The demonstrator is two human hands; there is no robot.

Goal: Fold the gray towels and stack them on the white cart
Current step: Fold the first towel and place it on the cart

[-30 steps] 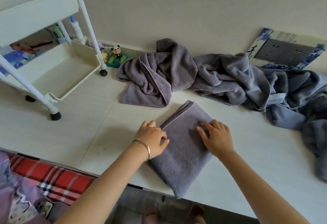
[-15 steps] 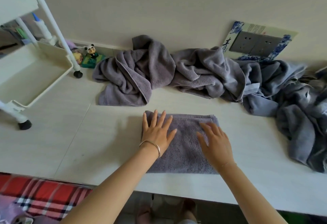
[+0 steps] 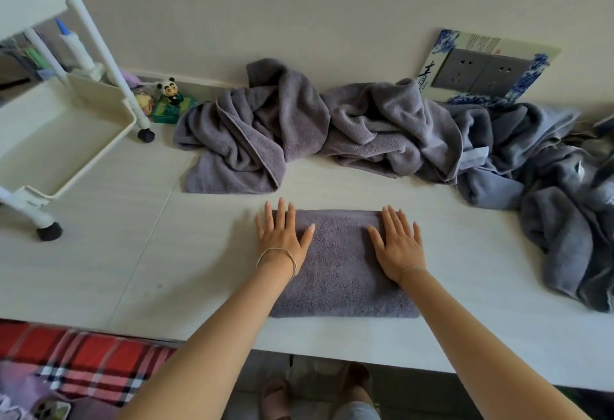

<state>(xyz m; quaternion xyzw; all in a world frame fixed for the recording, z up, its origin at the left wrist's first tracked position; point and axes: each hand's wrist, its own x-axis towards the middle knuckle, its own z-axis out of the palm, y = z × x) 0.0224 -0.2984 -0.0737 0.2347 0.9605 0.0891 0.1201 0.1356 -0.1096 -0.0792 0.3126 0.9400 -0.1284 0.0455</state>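
Note:
A folded gray towel (image 3: pixel 339 270) lies as a neat rectangle on the white table (image 3: pixel 133 270) in front of me. My left hand (image 3: pixel 282 237) presses flat on its left end, fingers straight and partly over the edge. My right hand (image 3: pixel 397 243) lies flat on its right end, fingers spread. Behind it, several crumpled gray towels (image 3: pixel 332 127) are heaped along the wall and down the right side. The white cart (image 3: pixel 66 140) stands at the far left with its lower tray bare.
A panda figurine (image 3: pixel 171 90) on a green box and a small ball sit by the cart's wheel. A wall socket panel (image 3: pixel 481 71) is at the back right. A red plaid cloth (image 3: pixel 83 360) lies below the table's front edge, near my feet.
The folded towel was turned from a diagonal to lie square to the table edge. Both hands went from curled grips to flat palms spread toward its two ends.

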